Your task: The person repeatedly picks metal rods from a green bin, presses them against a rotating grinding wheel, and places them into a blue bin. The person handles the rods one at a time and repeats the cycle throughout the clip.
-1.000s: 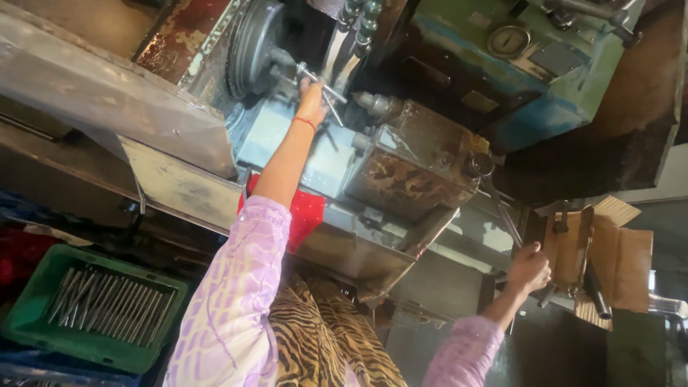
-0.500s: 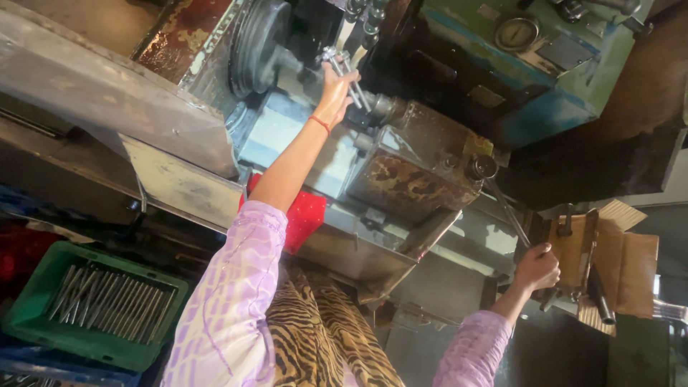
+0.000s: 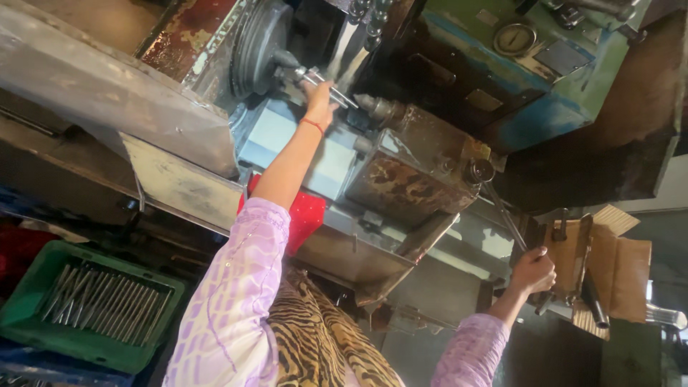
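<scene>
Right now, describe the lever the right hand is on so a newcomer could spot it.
Start at the rusty brown carriage block on the lathe. From a dark round hub at its right corner, a thin metal lever slants down to the right hand, which grips its end. It is the only long slim bar there.

The chuck point(image 3: 261, 46) at nine o'clock and the tool post point(image 3: 380, 107) at three o'clock hem the left hand point(image 3: 319, 97); open room lies toward six.

Left hand point(image 3: 319, 100) fingers hidden behind metal rod point(image 3: 326, 84); green crate point(image 3: 43, 333) cut by lower edge; gauge point(image 3: 513, 39) dial too small to read.
</scene>
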